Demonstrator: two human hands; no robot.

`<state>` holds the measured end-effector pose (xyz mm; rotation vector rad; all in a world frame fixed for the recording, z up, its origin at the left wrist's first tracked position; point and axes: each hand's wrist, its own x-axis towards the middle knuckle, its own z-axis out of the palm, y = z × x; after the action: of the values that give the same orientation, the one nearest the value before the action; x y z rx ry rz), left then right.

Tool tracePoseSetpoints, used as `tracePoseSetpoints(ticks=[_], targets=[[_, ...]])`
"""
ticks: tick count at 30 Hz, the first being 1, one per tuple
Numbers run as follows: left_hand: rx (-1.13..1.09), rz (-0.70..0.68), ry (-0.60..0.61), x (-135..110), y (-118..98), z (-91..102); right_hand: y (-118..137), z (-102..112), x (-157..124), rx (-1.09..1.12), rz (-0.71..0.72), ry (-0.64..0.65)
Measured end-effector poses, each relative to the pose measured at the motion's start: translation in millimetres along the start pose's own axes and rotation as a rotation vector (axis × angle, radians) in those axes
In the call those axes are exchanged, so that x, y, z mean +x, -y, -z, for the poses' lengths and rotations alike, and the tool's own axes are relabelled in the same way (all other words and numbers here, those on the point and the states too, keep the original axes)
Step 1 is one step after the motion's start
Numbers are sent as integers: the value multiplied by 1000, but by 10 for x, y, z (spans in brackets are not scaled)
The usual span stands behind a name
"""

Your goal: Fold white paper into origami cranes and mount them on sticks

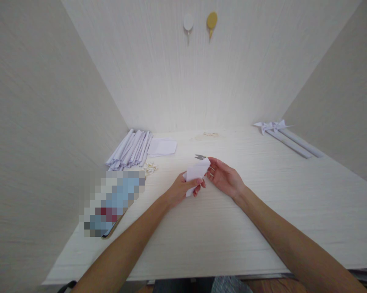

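Observation:
A folded piece of white paper (pixel 196 172) is held up over the table between my two hands. My left hand (pixel 179 189) grips its lower part, thumb across the front and fingertips curled behind. At the paper's upper right corner, my right hand (pixel 224 175) has its fingers bent, with the fingertips against the paper and partly hidden by it. Just beyond that corner show the metal blades of small scissors (pixel 200 156). Their handles are hidden, so I cannot tell whether they lie on the table or touch my right hand.
Rolled paper sticks (pixel 131 148) are piled at the back left, next to flat paper squares (pixel 163 146). Small pale bits (pixel 150 167) lie nearby. A blurred phone-like object (pixel 119 207) is at left. Paper pinwheels (pixel 271 127) lie back right. Two hooks, white (pixel 188 22) and yellow (pixel 212 20), hang on the wall.

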<state>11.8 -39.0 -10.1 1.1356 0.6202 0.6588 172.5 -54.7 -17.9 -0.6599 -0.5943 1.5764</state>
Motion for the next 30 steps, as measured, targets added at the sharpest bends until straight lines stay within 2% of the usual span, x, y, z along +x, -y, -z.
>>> tracePoseSetpoints(ticks=[5,7,12,21,25,30], targets=[[31,-3,50,5,12,-13,-46,-65,-34,-214,-58,231],[33,-3,63,6,17,-16,-60,-79,-41,-248,-79,276],[43,5,119,3,30,0,-76,-81,-33,-249,-50,250],[116,-14,142,2,16,8,-102,-144,-51,-294,46,144],[61,-16,39,12,1,-19,-99,-148,-32,-294,137,47],[-44,-131,-268,53,-16,-12,-85,-105,8,-306,257,-184]])
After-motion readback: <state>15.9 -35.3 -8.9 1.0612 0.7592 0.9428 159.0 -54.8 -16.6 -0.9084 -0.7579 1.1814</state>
